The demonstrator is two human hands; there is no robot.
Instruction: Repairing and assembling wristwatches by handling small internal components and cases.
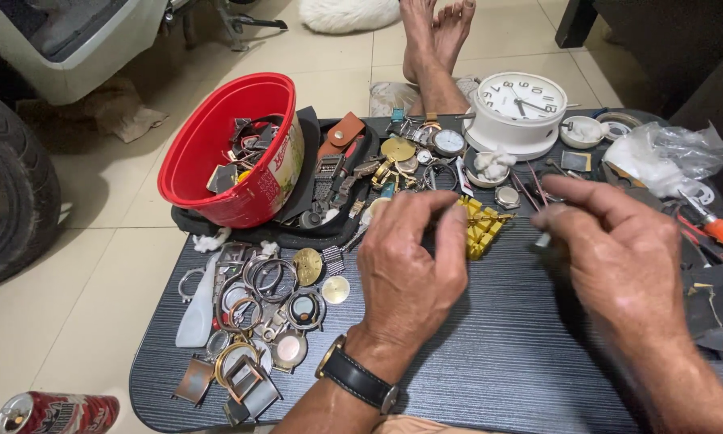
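Both hands are up over the dark grey counter (498, 362), backs to the camera. The left hand (410, 269), with a black-strapped wristwatch (360, 379) on that wrist, has its fingers (450, 237) curled in and pressed together at the tips, pinching something tiny that I can't make out. The right hand (619, 257) sits at 3 o'clock from it, fingers bunched around a thin tool (543, 238) that only peeks out below the fingertips. The two hands are near each other but apart.

Right between them, a bit toward 12 o'clock, lies a cluster of small yellow blocks (480, 229), just beside the left fingertips.

Rest of the spread: at 10 o'clock from the left hand there's a red plastic tub (217, 153) full of watch bits, resting on a black tray (329, 217) crammed with straps and parts. At 9 o'clock, a heap of empty watch cases and metal rings (253, 321). At 1 o'clock, a white alarm clock (518, 112) stands upright near the far edge, a crumpled clear plastic bag (671, 153) to its 3 o'clock. An orange-handled screwdriver (719, 229) lies at the right edge. On the tiled floor, a red drink can (56, 412) at 8 o'clock, bare feet (435, 36) past the counter at 12.
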